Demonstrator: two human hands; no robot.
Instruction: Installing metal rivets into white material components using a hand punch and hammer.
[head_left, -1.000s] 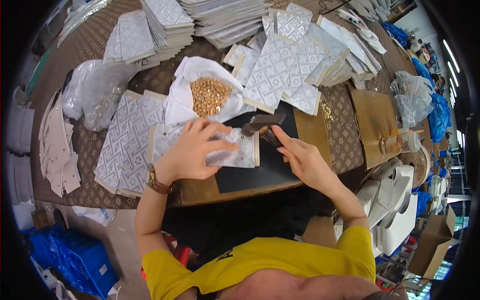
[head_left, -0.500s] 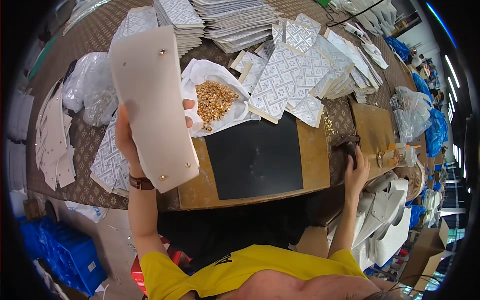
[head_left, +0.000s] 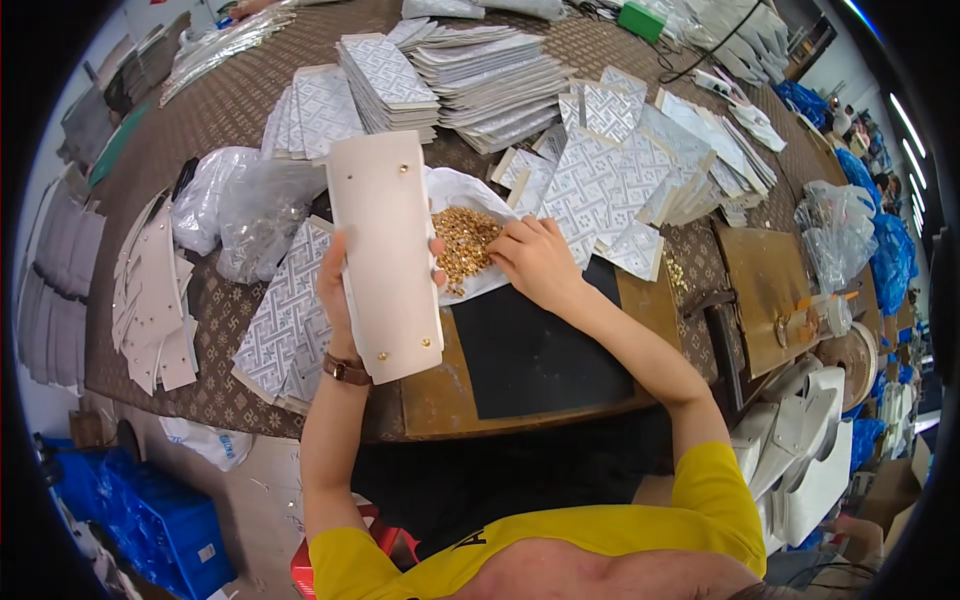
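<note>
My left hand (head_left: 336, 290) grips a long cream panel (head_left: 388, 265) upright over the table, thumb on one edge and fingertips showing at the other. Gold studs sit near three of its corners, and a small hole marks the upper left one. Just right of the panel, my right hand (head_left: 540, 262) reaches into a heap of small gold studs (head_left: 462, 240) lying on a white bag (head_left: 447, 184). Its fingers are bent together at the heap's edge; whatever they pinch is too small to make out. A black mat (head_left: 550, 355) lies below that forearm.
Patterned grey-white panels (head_left: 590, 190) are spread behind the mat, with stacked ones (head_left: 490, 75) farther back. Clear plastic bags (head_left: 265, 215) and studded cream pieces (head_left: 155, 300) lie at left. A dark bar-shaped tool (head_left: 722, 340) and a jar (head_left: 832, 315) are at right.
My right hand has left the dark tool on the right and come across to the gold studs. The cream panel, still in my left hand, appears lower and farther right in view.
</note>
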